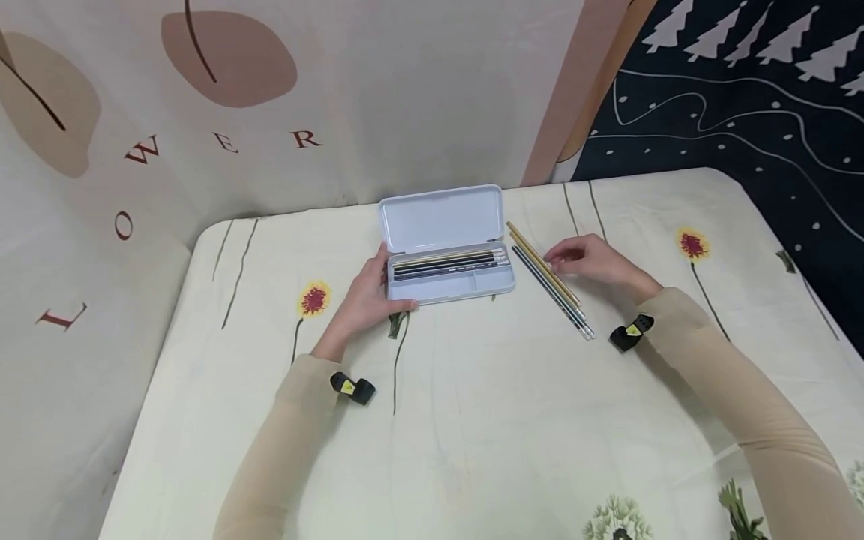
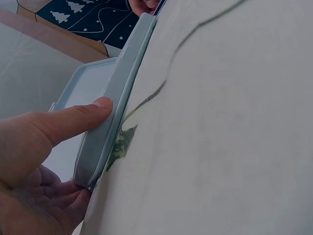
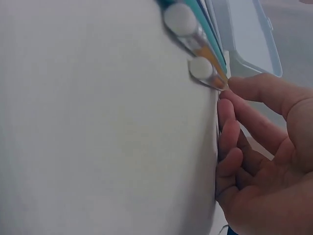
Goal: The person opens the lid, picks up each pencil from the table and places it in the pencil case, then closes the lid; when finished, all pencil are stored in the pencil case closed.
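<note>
A pale blue pencil case lies open on the table, its lid tipped back. Inside it several dark and yellow pencils lie side by side. My left hand grips the left end of the case, thumb on the front wall and fingers round the far corner. Right of the case, several loose pencils, dark and gold-yellow, lie slanted together. My right hand is at their right side, thumb and forefinger pinching an outer yellow pencil; its white end shows in the right wrist view.
A cream cloth with printed flowers covers the table. Behind the case rises a light wall hanging with leaf shapes and letters. A dark hanging with white trees borders the right side.
</note>
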Demonstrator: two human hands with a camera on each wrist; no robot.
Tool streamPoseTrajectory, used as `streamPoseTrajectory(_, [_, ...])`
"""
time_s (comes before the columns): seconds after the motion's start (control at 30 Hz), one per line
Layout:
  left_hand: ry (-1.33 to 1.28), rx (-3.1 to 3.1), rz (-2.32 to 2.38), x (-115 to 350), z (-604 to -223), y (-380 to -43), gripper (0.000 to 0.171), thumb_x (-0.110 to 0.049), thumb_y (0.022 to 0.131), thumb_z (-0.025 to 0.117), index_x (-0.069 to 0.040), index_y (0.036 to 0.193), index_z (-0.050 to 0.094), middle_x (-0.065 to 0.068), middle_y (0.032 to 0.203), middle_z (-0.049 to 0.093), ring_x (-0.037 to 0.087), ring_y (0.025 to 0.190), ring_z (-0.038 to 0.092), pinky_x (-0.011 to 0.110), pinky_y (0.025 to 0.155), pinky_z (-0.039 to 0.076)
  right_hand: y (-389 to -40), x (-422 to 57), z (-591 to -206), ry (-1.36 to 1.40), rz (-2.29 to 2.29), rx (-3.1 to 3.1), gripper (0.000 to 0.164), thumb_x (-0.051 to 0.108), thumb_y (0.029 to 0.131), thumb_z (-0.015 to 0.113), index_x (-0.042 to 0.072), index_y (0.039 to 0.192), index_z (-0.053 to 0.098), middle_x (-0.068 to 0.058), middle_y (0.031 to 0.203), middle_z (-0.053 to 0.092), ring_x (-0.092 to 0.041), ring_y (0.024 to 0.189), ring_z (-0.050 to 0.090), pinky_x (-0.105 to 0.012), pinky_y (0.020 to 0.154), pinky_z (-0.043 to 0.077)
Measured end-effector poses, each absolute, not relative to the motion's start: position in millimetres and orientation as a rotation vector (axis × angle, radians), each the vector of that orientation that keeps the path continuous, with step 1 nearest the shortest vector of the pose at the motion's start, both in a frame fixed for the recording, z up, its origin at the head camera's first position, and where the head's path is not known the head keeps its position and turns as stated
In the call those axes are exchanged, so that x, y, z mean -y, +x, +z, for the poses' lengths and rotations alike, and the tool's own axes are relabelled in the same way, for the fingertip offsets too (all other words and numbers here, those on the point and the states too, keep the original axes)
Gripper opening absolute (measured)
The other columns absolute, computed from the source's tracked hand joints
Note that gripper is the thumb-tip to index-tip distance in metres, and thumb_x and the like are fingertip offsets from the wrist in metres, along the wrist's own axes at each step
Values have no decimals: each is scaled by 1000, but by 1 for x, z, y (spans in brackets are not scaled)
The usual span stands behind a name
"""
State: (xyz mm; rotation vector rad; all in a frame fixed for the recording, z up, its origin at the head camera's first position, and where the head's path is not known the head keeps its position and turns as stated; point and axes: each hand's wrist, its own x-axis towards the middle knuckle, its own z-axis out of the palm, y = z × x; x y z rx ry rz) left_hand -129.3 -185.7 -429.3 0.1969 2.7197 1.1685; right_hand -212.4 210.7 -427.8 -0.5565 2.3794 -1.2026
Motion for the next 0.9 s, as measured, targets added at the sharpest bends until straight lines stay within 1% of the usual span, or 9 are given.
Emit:
streamPoseTrajectory(0.17, [197,-2725,1164,186,-430,-129,116,-25,75,85,2,153,3,25,145,33,35,130,40,43,108,32,-211,-206,-429,-491,-1175,-2428,28,6,88,67,-6,114,66,-16,102,66,-20,84,51,-23,71,40])
streamPoseTrajectory(0.37, [202,-2729,1163,187,-430,-129,116,-25,75,85,2,153,3,25,145,33,34,131,38,44,108,31,-207,-199,-427,-446,-1145,-2469,26,3,87,65,-6,112,66,-16,95,64,-24,84,48,-27,72,38])
streamPoseTrajectory(0.5, [204,-2727,1170,186,-430,-129,116,-25,75,85,2,153,4,25,145,33,34,131,38,43,108,31,-206,-195,-428,-429,-1131,-2512,23,2,86,64,-5,107,66,-15,90,60,-25,82,48,-31,71,37])
streamPoseTrajectory(0.67, [202,-2724,1175,186,-431,-129,117,-25,74,86,2,153,4,25,145,33,34,132,38,43,108,31,-207,-191,-429,-382,-1113,-2545,21,7,87,64,-3,105,65,-12,87,56,-25,81,47,-34,70,36])
streamPoseTrajectory(0.9, [198,-2718,1176,186,-431,-129,117,-26,75,85,1,153,3,24,147,31,34,133,37,43,109,30,-209,-188,-429,-357,-1096,-2561,21,9,86,66,-2,103,64,-10,84,55,-24,79,47,-34,69,36])
